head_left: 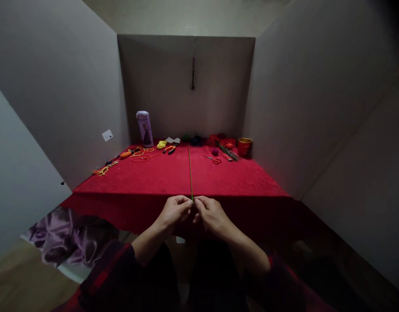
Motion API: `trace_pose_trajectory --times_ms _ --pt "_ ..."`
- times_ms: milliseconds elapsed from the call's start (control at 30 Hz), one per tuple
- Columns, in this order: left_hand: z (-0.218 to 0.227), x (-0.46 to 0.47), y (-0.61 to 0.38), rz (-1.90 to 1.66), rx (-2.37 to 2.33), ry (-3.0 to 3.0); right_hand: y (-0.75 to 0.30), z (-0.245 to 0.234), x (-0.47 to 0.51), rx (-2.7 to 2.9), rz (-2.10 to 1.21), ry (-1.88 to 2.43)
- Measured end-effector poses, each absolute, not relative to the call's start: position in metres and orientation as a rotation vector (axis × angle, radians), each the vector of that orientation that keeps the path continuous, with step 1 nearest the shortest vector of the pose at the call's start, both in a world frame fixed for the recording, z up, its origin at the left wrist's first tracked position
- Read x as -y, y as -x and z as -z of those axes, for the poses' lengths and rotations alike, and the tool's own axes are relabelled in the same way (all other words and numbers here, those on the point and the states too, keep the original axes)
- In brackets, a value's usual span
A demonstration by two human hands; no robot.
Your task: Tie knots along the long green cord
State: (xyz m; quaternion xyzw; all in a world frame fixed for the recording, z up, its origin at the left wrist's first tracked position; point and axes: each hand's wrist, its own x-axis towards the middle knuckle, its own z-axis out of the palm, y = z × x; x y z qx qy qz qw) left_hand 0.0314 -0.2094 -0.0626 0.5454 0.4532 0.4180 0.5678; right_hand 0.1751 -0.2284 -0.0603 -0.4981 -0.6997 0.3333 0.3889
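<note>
A thin green cord [190,171] runs straight from the back of the red-covered table [147,177] to its front edge. At its near end, my left hand [176,212] and my right hand [210,213] meet, thumbs and forefingers pinched together on the cord. The fingertips almost touch each other, and they hide the cord's end. Whatever fine knot or strand lies between them is too small to make out.
Red-handled scissors [215,160], orange-handled pliers [169,149] and yellow yarn [161,144] lie on the table. A purple bottle [145,129] stands back left, a red cup [244,147] back right. Grey panels [284,95] enclose the sides. Purple cloth [72,238] lies lower left.
</note>
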Motion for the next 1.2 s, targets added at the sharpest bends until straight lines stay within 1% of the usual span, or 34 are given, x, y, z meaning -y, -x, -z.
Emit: trace_pose_trajectory --times_ms 67,400,567,700,800,867,967,1033,1133,1200 --pt "0.062 0.21 -0.029 -0.973 -1.047 -1.322 -0.169 0.066 0.215 1.771 -1.011 1.261" --pt "0.073 0.208 -0.015 -1.023 -1.272 -1.632 -0.17 0.076 0.199 1.704 -1.062 1.278" --pt "0.065 0.222 -0.013 -0.993 -1.462 -2.036 -0.162 0.078 0.2 1.638 -1.203 1.268" --pt "0.069 0.247 -0.016 -0.908 -1.645 -2.34 -0.16 0.075 0.207 1.545 -1.326 1.244" --pt "0.079 0.261 -0.019 -0.783 -1.587 -2.483 -0.161 0.073 0.213 1.478 -1.409 1.203" --pt "0.081 0.264 -0.02 -0.829 -1.532 -2.469 -0.163 0.074 0.215 1.427 -1.434 1.186" --pt "0.078 0.253 -0.022 -1.117 -1.5 -2.254 -0.166 0.078 0.216 1.407 -1.4 1.183" --pt "0.075 0.24 -0.024 -1.213 -1.443 -2.074 -0.168 0.081 0.215 1.435 -1.368 1.179" --pt "0.076 0.222 -0.028 -1.082 -1.309 -1.874 -0.17 0.083 0.213 1.533 -1.283 1.188" --pt "0.078 0.215 -0.03 -1.006 -1.248 -1.842 -0.171 0.085 0.211 1.608 -1.193 1.21"
